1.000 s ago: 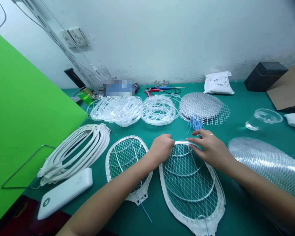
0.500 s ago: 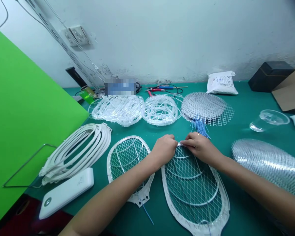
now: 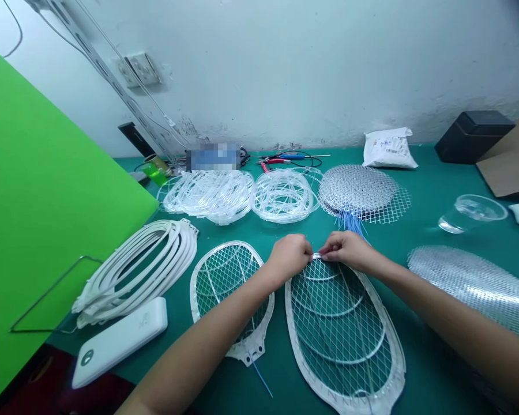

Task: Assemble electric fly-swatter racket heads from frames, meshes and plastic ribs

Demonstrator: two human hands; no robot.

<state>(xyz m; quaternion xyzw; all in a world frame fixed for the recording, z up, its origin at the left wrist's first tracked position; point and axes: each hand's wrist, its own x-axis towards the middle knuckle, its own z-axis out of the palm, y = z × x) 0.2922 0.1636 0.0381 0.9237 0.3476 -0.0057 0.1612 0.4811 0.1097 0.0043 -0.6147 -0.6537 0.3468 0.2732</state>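
A white mosquito-swatter frame (image 3: 397,369) with metal mesh and curved ribs lies on the green table in front of me, its rounded tip away from me. At that tip, my left hand (image 3: 290,258) is closed, fingers pinching the rim from the left. Just across a short gap, my right hand (image 3: 346,249) pinches the same rim with thumb and fingertips. Whether either holds a smaller part there is hidden. To the left lies a smaller-looking meshed swatter frame (image 3: 194,282), a blue wire trailing from its neck; my left forearm crosses over it.
White bare frames (image 3: 173,271) are stacked at left beside a white power bank (image 3: 121,341). Clear plastic rings (image 3: 211,196), round mesh pieces (image 3: 358,187), blue wires (image 3: 350,222) and pliers (image 3: 277,161) lie behind. A clear cup (image 3: 471,213) and mesh sheet (image 3: 471,282) are right.
The right-hand fingers have shifted slightly along the rim tip and curled more. Both hands stay at the frame's tip; the whole view has moved a little.
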